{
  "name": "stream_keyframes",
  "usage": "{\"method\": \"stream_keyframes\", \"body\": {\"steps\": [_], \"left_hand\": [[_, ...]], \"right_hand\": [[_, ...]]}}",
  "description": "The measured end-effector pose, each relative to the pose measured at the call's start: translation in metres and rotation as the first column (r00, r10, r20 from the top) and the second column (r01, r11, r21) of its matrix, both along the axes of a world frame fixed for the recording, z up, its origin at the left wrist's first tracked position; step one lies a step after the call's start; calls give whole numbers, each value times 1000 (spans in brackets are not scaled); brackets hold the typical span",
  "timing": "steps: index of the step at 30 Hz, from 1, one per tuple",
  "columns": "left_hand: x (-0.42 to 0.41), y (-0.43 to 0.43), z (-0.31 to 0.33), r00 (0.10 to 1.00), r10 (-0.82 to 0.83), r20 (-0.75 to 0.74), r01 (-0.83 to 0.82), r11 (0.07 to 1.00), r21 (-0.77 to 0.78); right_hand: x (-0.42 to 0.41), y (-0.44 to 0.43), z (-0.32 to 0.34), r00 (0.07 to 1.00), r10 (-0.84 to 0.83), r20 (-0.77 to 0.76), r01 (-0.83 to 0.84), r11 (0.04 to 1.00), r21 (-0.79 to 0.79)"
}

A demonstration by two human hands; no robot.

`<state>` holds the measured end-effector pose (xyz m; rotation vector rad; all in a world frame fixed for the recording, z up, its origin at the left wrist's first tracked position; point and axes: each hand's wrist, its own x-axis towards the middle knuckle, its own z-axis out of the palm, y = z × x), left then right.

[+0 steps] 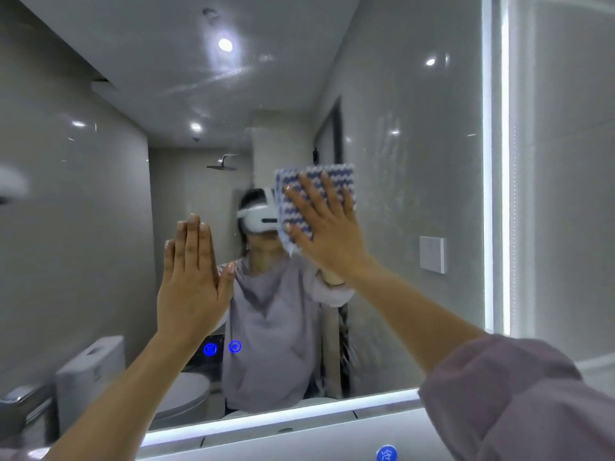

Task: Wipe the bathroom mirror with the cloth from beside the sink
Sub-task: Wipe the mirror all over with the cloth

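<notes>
Cloth (346, 174), blue-and-white wave pattern, high on the mirror (416, 154), right of centre. Pinned flat to the glass beneath the right hand (327, 227): palm on it, fingers (307, 191) straight and spread across it, nothing curled round its edge. Top edge and left side of the cloth showing past the fingertips, lower corner poking out below the thumb. Right sleeve (515, 394) pushed up the forearm, low at the right.

Left hand (191, 287) lower and to the left, well apart from the cloth, holding nothing. Fingers straight and pressed together, thumb out to the side, palm facing the glass; actual contact with the glass not clear.

Lit strip (487, 161) down the mirror's right edge and along its bottom. Two blue touch icons (210, 349) glowing low on the glass beside the left forearm. In reflection: a toilet (90, 364) at lower left, a shower head (222, 166) further back, a white wall plate (432, 254) at right. Faint streaks on the glass right of the cloth.
</notes>
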<state>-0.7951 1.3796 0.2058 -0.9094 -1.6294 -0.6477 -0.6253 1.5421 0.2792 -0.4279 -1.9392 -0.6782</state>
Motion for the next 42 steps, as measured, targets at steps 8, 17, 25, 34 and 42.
{"method": "stream_keyframes", "body": {"steps": [8, 17, 25, 34, 42], "left_hand": [[-2, 2, -1, 999, 8, -31, -7, 999, 31], [-2, 3, -1, 999, 8, -44, -7, 999, 36], [1, 2, -1, 1000, -11, -25, 12, 999, 32], [10, -5, 2, 998, -50, 34, 50, 999, 0], [10, -7, 2, 998, -43, 39, 44, 999, -19]], "right_hand": [[25, 34, 108, 981, -52, -187, 29, 992, -124], [29, 32, 81, 981, -70, -179, 57, 995, -81], [33, 29, -29, 996, -29, -83, 27, 999, -29], [30, 16, -69, 998, 5, -59, -11, 995, -103], [14, 19, 25, 983, -80, -164, 51, 984, -171]]}}
